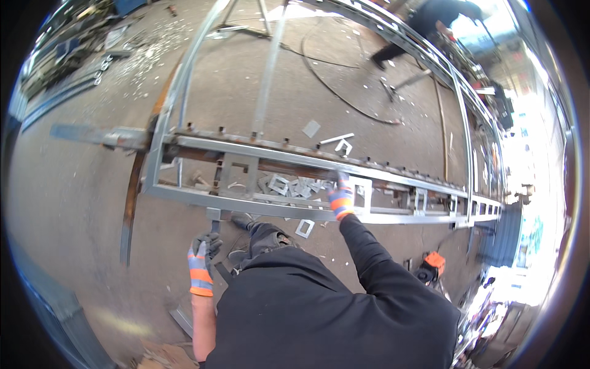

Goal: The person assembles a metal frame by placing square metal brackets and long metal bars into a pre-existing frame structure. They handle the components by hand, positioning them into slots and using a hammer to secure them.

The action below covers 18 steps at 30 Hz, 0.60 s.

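Note:
A long galvanized steel frame of rectangular tube lies across the view before me. My right hand, in a grey and orange work glove, reaches over its near rail. The fingers are at the far rail, beside a light metal plate with a rectangular opening; their grip is blurred. My left hand, gloved alike, is lower left, apart from the frame, with fingers curled. Just above it a narrow bar runs up to a grey metal block. Whether the hand holds that bar is unclear.
Metal offcuts litter the floor beneath the frame. A hose curves across the floor beyond. Another person is at the far right. An orange and black tool is lower right. A rusty support bar stretches out at left.

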Tool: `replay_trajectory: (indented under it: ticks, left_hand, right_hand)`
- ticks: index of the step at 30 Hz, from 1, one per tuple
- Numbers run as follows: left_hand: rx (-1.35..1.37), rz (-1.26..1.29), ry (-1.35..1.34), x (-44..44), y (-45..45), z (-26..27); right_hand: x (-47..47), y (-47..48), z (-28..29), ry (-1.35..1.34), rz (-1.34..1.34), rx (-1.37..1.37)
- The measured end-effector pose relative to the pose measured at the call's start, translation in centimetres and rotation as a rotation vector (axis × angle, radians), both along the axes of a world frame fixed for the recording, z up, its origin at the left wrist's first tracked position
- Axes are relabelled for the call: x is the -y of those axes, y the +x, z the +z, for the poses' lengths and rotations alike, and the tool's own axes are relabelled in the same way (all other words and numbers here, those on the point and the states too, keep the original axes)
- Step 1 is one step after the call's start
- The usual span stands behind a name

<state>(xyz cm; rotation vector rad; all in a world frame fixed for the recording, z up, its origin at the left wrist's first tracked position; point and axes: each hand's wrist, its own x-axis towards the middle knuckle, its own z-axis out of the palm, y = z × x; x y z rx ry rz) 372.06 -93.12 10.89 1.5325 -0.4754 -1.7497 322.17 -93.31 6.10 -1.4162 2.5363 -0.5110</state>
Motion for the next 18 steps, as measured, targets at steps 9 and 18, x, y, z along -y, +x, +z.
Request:
replay_trajectory:
  ticks: [9,18]
  left_hand:
    - [-0.072,-0.242,-0.141,7.3,-3.5,4.5]
    - [0.081,-0.117,0.037,3.6,-1.0,4.0]
  right_hand:
    - [-8.0,-15.9,-9.7,0.011,-0.733,-0.015]
    - [-6.0,-14.0,-5.5,-0.164,-0.625,-0.231]
